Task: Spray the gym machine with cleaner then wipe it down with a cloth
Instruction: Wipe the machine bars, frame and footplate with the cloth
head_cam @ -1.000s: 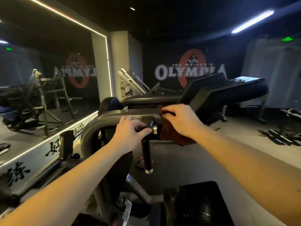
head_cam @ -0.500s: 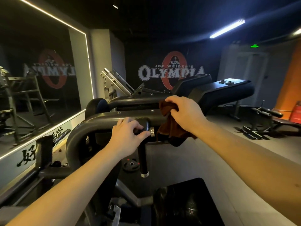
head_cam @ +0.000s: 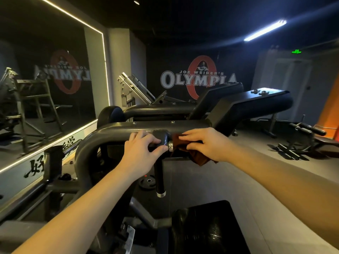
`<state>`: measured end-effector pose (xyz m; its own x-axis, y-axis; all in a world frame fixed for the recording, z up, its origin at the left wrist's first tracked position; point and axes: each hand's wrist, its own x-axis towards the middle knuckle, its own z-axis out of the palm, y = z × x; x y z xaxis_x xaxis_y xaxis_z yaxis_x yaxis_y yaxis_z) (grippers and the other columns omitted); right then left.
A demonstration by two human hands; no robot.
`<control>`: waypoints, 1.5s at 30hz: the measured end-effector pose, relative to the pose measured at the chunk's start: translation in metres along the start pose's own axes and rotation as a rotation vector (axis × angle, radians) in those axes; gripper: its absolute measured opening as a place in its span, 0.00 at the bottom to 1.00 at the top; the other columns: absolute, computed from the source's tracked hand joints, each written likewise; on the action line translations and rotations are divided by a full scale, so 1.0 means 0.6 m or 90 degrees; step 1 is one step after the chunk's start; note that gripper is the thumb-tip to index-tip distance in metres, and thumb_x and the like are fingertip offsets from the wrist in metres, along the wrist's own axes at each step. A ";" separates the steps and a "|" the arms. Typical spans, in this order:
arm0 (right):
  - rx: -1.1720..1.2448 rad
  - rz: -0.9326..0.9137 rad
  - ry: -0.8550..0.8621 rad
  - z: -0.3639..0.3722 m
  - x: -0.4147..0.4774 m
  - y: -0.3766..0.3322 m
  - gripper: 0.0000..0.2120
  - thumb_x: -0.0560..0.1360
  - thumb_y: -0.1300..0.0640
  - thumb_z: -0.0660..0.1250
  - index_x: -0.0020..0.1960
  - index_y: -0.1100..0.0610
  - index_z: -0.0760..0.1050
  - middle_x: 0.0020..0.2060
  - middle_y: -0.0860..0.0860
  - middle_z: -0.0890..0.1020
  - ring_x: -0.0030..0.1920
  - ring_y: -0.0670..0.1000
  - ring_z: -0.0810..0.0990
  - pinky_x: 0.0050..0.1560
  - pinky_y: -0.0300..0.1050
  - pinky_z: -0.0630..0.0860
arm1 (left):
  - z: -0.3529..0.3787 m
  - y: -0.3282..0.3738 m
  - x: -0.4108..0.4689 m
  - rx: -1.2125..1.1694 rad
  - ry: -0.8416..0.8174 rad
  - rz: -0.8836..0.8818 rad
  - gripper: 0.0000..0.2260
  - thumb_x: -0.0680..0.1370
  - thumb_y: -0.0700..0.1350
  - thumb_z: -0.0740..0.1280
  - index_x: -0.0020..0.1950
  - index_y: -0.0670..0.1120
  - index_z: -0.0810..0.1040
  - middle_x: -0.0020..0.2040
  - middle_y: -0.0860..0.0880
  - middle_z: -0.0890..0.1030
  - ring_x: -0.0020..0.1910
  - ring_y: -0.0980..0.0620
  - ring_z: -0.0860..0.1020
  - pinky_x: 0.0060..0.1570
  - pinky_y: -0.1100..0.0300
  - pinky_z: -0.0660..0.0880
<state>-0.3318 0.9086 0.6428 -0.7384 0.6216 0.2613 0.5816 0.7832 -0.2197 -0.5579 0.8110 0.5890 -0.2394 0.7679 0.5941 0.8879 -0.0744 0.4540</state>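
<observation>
Left grip: my left grip [head_cam: 141, 153] is clenched over the top of the black handle [head_cam: 159, 178], where it joins the frame; fingers lie over it and the thumb reaches under, towards the chrome collar [head_cam: 171, 143].
Right grip: my right grip [head_cam: 205, 143] grasps the dark brown cloth [head_cam: 194, 159], fingers laid over it and pointing left.
Cloth position: bunched under my right palm against the horizontal bar, just to the right of the chrome collar; a loose corner hangs below the hand.
Machine: the dark grey tubular-steel gym machine [head_cam: 113, 129] stands directly ahead, its curved top tube running from left to right behind both hands.
Spacing of grips: near each other, apart, with the collar between them.
Handle: it hangs straight down from the joint and ends in a chrome cap.
Seat: a black padded seat [head_cam: 211, 228] lies below, in the foreground.
Surroundings: wall mirror [head_cam: 45, 79] on the left; a red and white OLYMPIA wall logo [head_cam: 198, 79] behind; a weight plate [head_cam: 148, 182] on the floor.
Cleaner: I cannot tell where it is.
</observation>
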 end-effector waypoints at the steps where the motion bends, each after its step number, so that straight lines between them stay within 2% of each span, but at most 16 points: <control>1: 0.012 -0.001 0.037 0.008 0.005 -0.003 0.20 0.83 0.55 0.65 0.74 0.42 0.72 0.73 0.41 0.73 0.72 0.42 0.69 0.72 0.38 0.62 | 0.001 -0.001 -0.002 -0.002 0.005 -0.001 0.17 0.78 0.63 0.68 0.62 0.56 0.80 0.60 0.57 0.72 0.66 0.52 0.66 0.65 0.50 0.65; 4: 0.026 -0.022 0.071 0.029 0.025 -0.024 0.18 0.83 0.57 0.64 0.70 0.44 0.77 0.72 0.42 0.75 0.73 0.44 0.70 0.77 0.48 0.65 | 0.000 0.002 -0.004 -0.005 0.011 -0.004 0.17 0.79 0.63 0.67 0.62 0.56 0.80 0.60 0.57 0.72 0.65 0.52 0.66 0.66 0.49 0.66; 8: -0.024 -0.050 0.076 0.026 0.014 -0.017 0.18 0.83 0.57 0.65 0.70 0.44 0.77 0.72 0.42 0.75 0.73 0.45 0.71 0.77 0.49 0.65 | 0.002 0.001 -0.010 -0.007 0.028 -0.001 0.17 0.79 0.62 0.67 0.62 0.55 0.81 0.59 0.57 0.72 0.63 0.53 0.66 0.64 0.48 0.66; 12: -0.072 -0.079 0.129 0.015 -0.029 0.030 0.17 0.80 0.60 0.68 0.67 0.48 0.80 0.69 0.44 0.78 0.71 0.46 0.74 0.76 0.52 0.67 | 0.007 -0.001 -0.012 -0.013 0.033 -0.002 0.17 0.79 0.62 0.66 0.62 0.55 0.81 0.60 0.56 0.73 0.64 0.53 0.66 0.63 0.50 0.64; 18: -0.017 -0.086 0.174 0.044 0.012 -0.015 0.15 0.81 0.60 0.66 0.66 0.50 0.81 0.67 0.47 0.80 0.70 0.47 0.74 0.76 0.49 0.66 | 0.009 -0.004 -0.013 -0.019 0.040 0.007 0.17 0.79 0.62 0.66 0.61 0.55 0.81 0.59 0.56 0.72 0.63 0.53 0.66 0.62 0.51 0.64; 21: -0.008 -0.140 0.157 0.059 0.032 -0.036 0.14 0.81 0.60 0.67 0.65 0.51 0.82 0.66 0.48 0.81 0.69 0.49 0.74 0.73 0.52 0.69 | 0.009 -0.002 -0.016 -0.026 0.046 -0.002 0.15 0.79 0.61 0.67 0.61 0.55 0.81 0.59 0.57 0.73 0.63 0.53 0.66 0.61 0.51 0.64; 26: -0.107 -0.154 0.122 0.023 -0.008 0.021 0.15 0.80 0.60 0.67 0.65 0.51 0.80 0.67 0.47 0.78 0.66 0.48 0.73 0.73 0.45 0.64 | 0.013 -0.005 -0.019 -0.032 0.050 -0.003 0.17 0.79 0.61 0.66 0.62 0.54 0.81 0.60 0.56 0.73 0.64 0.53 0.66 0.60 0.53 0.61; 30: -0.108 -0.134 0.130 0.005 -0.029 0.051 0.14 0.79 0.62 0.70 0.64 0.52 0.82 0.64 0.47 0.80 0.61 0.43 0.71 0.68 0.42 0.65 | 0.018 -0.009 -0.019 -0.044 0.062 -0.008 0.17 0.79 0.62 0.67 0.62 0.55 0.81 0.60 0.57 0.73 0.65 0.53 0.66 0.63 0.52 0.63; 34: -0.063 -0.084 0.158 0.012 0.002 0.013 0.13 0.81 0.60 0.68 0.63 0.51 0.82 0.63 0.48 0.80 0.65 0.47 0.73 0.71 0.44 0.65 | 0.022 -0.009 -0.018 -0.053 0.066 -0.009 0.17 0.78 0.62 0.66 0.61 0.56 0.81 0.60 0.57 0.73 0.65 0.53 0.66 0.63 0.52 0.63; 38: -0.017 -0.132 0.098 0.047 0.046 -0.052 0.14 0.83 0.56 0.65 0.66 0.50 0.80 0.65 0.47 0.78 0.66 0.48 0.71 0.71 0.46 0.67 | 0.019 -0.009 -0.021 -0.040 0.070 -0.005 0.15 0.78 0.62 0.67 0.60 0.56 0.81 0.60 0.57 0.74 0.64 0.53 0.67 0.62 0.51 0.64; 45: -0.114 -0.095 0.085 -0.010 -0.020 0.022 0.15 0.81 0.59 0.67 0.66 0.49 0.80 0.67 0.45 0.75 0.66 0.45 0.69 0.73 0.41 0.64 | 0.020 -0.005 -0.024 -0.059 0.076 -0.016 0.14 0.79 0.59 0.69 0.61 0.55 0.82 0.61 0.56 0.74 0.65 0.52 0.67 0.61 0.53 0.62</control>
<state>-0.3133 0.9117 0.6423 -0.7764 0.4851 0.4023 0.5288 0.8488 -0.0030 -0.5525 0.8080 0.5711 -0.3107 0.6891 0.6547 0.8423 -0.1196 0.5255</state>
